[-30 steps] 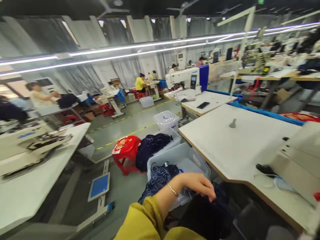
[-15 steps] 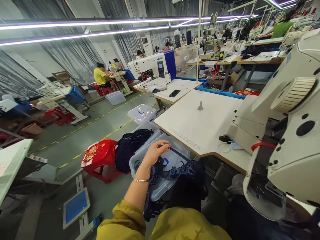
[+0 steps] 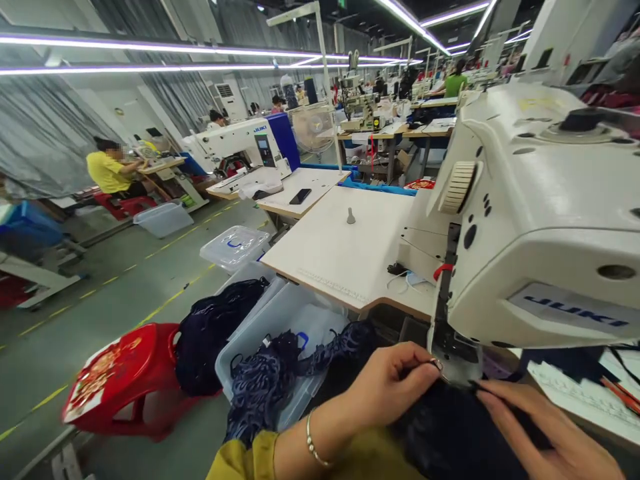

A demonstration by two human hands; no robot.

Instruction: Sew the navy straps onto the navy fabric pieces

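Close to the needle area of the white sewing machine (image 3: 555,220), both of my hands work at a piece of dark navy fabric (image 3: 450,427). My left hand (image 3: 385,383) pinches its upper edge between thumb and forefinger, and a small shiny ring shows at the fingertips; whether it is worn or part of the piece, I cannot tell. Opposite, my right hand (image 3: 545,427) is closed on the same fabric with thumb and fingers. The fabric's lower part runs out of the frame, and the seam under the machine head is hidden.
Left of my hands, a clear plastic bin (image 3: 305,400) holds bundled navy straps (image 3: 265,380). A red stool (image 3: 135,380) stands beside a dark garment pile (image 3: 215,333). The white table (image 3: 325,247) carries a grey peg (image 3: 351,216). Scissors (image 3: 620,393) lie at right.
My left hand has moved right from over the bin to the machine, where it grips the fabric. My right hand has come into view. The camera has turned right.
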